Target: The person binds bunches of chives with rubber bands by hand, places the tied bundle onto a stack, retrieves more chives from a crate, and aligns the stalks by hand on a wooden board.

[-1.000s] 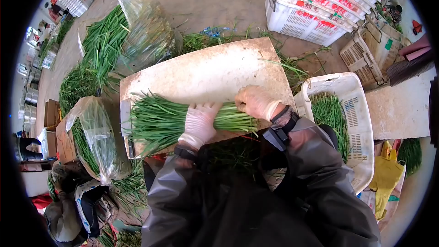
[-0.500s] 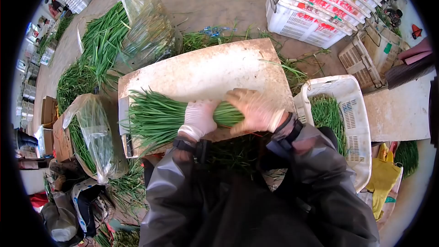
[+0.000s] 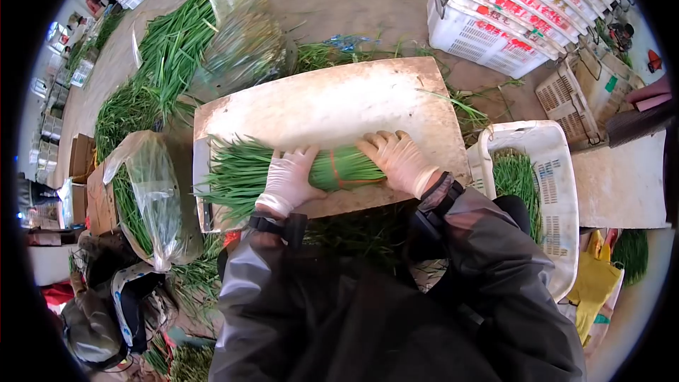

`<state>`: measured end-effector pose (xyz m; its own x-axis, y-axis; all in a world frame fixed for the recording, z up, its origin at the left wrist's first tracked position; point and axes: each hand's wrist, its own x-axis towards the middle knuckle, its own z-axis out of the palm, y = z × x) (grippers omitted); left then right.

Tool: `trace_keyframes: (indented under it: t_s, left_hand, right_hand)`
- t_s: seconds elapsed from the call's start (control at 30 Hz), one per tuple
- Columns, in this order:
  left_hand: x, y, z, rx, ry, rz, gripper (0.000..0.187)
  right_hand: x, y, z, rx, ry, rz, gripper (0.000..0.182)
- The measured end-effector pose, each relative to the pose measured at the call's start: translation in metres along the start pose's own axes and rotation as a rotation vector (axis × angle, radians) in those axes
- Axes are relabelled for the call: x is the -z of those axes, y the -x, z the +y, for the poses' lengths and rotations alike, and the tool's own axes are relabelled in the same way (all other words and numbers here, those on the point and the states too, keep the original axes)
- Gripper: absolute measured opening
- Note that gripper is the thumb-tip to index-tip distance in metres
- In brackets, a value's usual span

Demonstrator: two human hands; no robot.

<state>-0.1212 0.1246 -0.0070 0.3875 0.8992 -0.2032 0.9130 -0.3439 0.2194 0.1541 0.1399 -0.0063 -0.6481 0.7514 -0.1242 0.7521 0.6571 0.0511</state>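
Note:
A bundle of green chives (image 3: 346, 165) lies across the board, its loose leaf tips fanned out to the left. A thin red band (image 3: 334, 168) runs round its middle. Gloved in white, my left hand (image 3: 291, 178) is wrapped over the bundle just left of the band. At the bundle's right end, my right hand (image 3: 401, 161), also gloved, closes over the cut ends with its fingers on top. Both hands press the chives down against the pale, stained board (image 3: 339, 99).
A white crate (image 3: 559, 205) holding chives stands to the right. Stacked white crates (image 3: 495, 35) rise at the back right. Plastic bags of greens (image 3: 244, 42) and a clear bag (image 3: 159, 198) sit on the left. A yellow glove (image 3: 593, 283) lies at lower right.
The red band now shows round the bundle. My left hand has moved left along the chives, and my right hand has gone from spread and blurred to resting on the right end.

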Motion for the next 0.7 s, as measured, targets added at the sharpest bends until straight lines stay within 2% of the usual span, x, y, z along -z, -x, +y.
trace_keyframes:
  t_s: [0.07, 0.17, 0.27, 0.3, 0.4, 0.43, 0.5, 0.57, 0.6, 0.63, 0.7]
  left_hand:
    - [0.001, 0.002, 0.001, 0.007, -0.016, -0.015, 0.117]
    - [0.006, 0.007, 0.003, -0.001, -0.061, -0.019, 0.117]
    - [0.005, 0.01, 0.005, -0.009, -0.043, 0.024, 0.112]
    - [0.006, 0.011, 0.004, -0.017, -0.011, 0.054, 0.107]
    - [0.009, 0.013, 0.003, -0.059, 0.059, 0.131, 0.092]
    - [0.01, 0.014, 0.003, -0.078, 0.067, 0.153, 0.087]
    - [0.008, 0.017, 0.007, -0.118, 0.093, 0.257, 0.071]
    - [0.007, 0.017, 0.012, -0.166, 0.103, 0.263, 0.064]
    - [0.007, 0.017, 0.016, -0.19, 0.108, 0.265, 0.061]
    - [0.008, 0.016, 0.022, -0.226, 0.109, 0.312, 0.048]
    - [0.006, 0.016, 0.031, -0.262, 0.067, 0.325, 0.044]
  right_hand:
    - [0.013, 0.001, -0.003, 0.003, 0.073, -0.024, 0.087]
    - [0.018, 0.007, -0.009, 0.005, 0.021, 0.092, 0.093]
    - [0.033, 0.008, -0.024, 0.127, -0.087, 0.2, 0.093]
    - [0.032, 0.009, -0.029, 0.199, -0.124, 0.317, 0.075]
    - [0.027, 0.012, -0.048, 0.262, -0.161, 0.32, 0.053]
    - [0.023, 0.013, -0.054, 0.253, -0.106, 0.355, 0.028]
    - [0.016, 0.012, -0.057, 0.229, 0.005, 0.364, 0.018]
    - [0.013, 0.013, -0.06, 0.203, 0.078, 0.37, 0.011]
    - [0.013, 0.014, -0.062, 0.2, 0.09, 0.352, 0.011]
    - [0.013, 0.015, -0.062, 0.197, 0.104, 0.334, 0.011]
    - [0.014, 0.016, -0.063, 0.184, 0.118, 0.313, 0.011]
